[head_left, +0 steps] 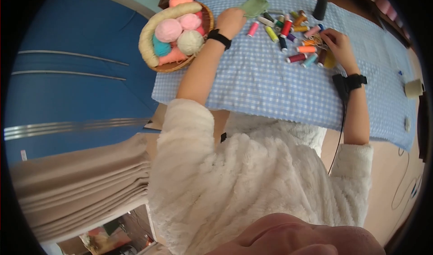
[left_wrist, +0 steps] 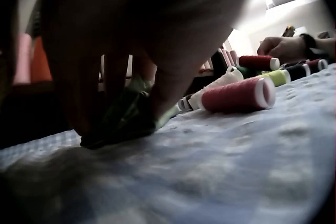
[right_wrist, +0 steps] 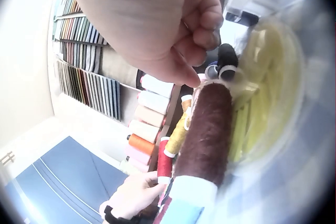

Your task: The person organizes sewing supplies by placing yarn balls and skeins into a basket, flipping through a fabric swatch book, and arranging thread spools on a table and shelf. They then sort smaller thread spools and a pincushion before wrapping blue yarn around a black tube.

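Note:
My left hand (head_left: 230, 23) reaches past the yarn basket to a crumpled green cloth (head_left: 255, 6) near the table's far side. In the left wrist view its dark, shaded fingers pinch the green cloth (left_wrist: 126, 109) down at the tablecloth. Beside it lies a pink thread spool (left_wrist: 231, 98). Over the right side of the spool pile is my right hand (head_left: 339, 47), fingers bent by a tan tangle of strands (head_left: 317, 40). Its fingertips (right_wrist: 195, 77) are right at the top of a brown spool (right_wrist: 205, 129); I cannot tell whether they grip anything.
A wicker basket (head_left: 209, 20) of yarn balls stands at the table's left. Several coloured spools, including a red one (head_left: 286, 29) and an orange one (head_left: 306, 49), lie on the blue checked tablecloth (head_left: 252, 79). A yellow see-through container (right_wrist: 273, 92) sits beside the brown spool. A black cone (head_left: 320, 7) stands behind.

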{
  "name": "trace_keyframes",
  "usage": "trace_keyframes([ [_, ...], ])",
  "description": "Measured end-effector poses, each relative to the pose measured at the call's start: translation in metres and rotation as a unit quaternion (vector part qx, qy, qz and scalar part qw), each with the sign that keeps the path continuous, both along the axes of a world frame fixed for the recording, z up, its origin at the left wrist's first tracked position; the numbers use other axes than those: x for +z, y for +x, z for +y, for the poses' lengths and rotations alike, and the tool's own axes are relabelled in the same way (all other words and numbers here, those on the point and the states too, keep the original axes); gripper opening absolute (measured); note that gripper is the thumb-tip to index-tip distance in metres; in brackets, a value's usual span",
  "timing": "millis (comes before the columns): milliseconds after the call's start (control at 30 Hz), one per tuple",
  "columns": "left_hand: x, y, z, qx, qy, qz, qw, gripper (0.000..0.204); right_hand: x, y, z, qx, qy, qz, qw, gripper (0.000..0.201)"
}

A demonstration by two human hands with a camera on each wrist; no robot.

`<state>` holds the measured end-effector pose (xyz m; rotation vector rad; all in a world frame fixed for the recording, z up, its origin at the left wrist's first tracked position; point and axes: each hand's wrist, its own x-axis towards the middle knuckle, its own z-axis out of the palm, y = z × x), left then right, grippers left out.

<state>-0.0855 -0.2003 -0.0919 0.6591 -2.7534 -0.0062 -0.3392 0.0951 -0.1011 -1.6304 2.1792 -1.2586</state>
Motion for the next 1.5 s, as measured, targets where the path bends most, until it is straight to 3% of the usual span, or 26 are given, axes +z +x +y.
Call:
trace_keyframes([
  [33, 0.001, -0.002, 0.003, 0.040, -0.009, -0.019, 0.999, 0.022, 0.000, 0.000, 0.000, -0.006, 0.002, -0.009, 1.000, 0.020],
  [200, 0.025, 0.004, 0.034, 0.045, -0.159, 0.049, 0.985, 0.016, -0.001, -0.002, -0.002, -0.009, 0.013, 0.009, 1.000, 0.020],
  [300, 0.035, 0.016, 0.052, 0.062, -0.032, -0.065, 0.995, 0.021, -0.003, -0.003, -0.002, -0.007, 0.015, 0.015, 1.000, 0.020],
  [400, 0.020, 0.039, 0.056, -0.027, -0.045, -0.058, 0.997, 0.035, 0.000, -0.003, -0.001, -0.004, 0.039, 0.002, 0.999, 0.018],
  [500, 0.031, 0.056, 0.071, -0.021, 0.022, -0.093, 0.995, 0.050, 0.001, -0.004, -0.001, -0.012, 0.066, 0.008, 0.998, 0.017],
  [633, 0.047, 0.087, 0.090, -0.077, 0.031, 0.088, 0.993, 0.040, 0.003, -0.002, 0.000, -0.014, 0.072, 0.010, 0.997, 0.017],
  [800, 0.079, 0.137, 0.073, 0.052, -0.092, 0.208, 0.973, 0.032, 0.001, -0.002, 0.000, -0.003, 0.054, -0.013, 0.998, 0.017],
  [900, 0.090, 0.158, 0.077, 0.255, -0.086, 0.173, 0.948, 0.034, 0.002, -0.002, 0.000, -0.008, 0.060, -0.015, 0.998, 0.017],
  [1033, 0.073, 0.159, 0.081, 0.315, -0.046, 0.070, 0.945, 0.048, 0.001, -0.003, 0.000, -0.008, 0.057, -0.009, 0.998, 0.017],
  [1133, 0.056, 0.158, 0.076, 0.275, -0.078, 0.127, 0.950, 0.053, -0.001, -0.003, 0.000, -0.011, 0.056, 0.007, 0.998, 0.017],
  [1333, 0.065, 0.147, 0.083, 0.272, -0.147, 0.162, 0.937, 0.056, -0.001, 0.000, 0.000, -0.015, 0.010, 0.012, 1.000, 0.019],
  [1433, 0.061, 0.144, 0.082, 0.277, -0.099, 0.157, 0.943, 0.057, 0.007, 0.003, 0.002, -0.023, 0.064, 0.019, 0.998, 0.019],
  [1500, 0.048, 0.142, 0.079, 0.254, -0.063, 0.186, 0.947, 0.057, 0.005, 0.004, 0.001, -0.016, 0.032, 0.016, 0.999, 0.019],
])
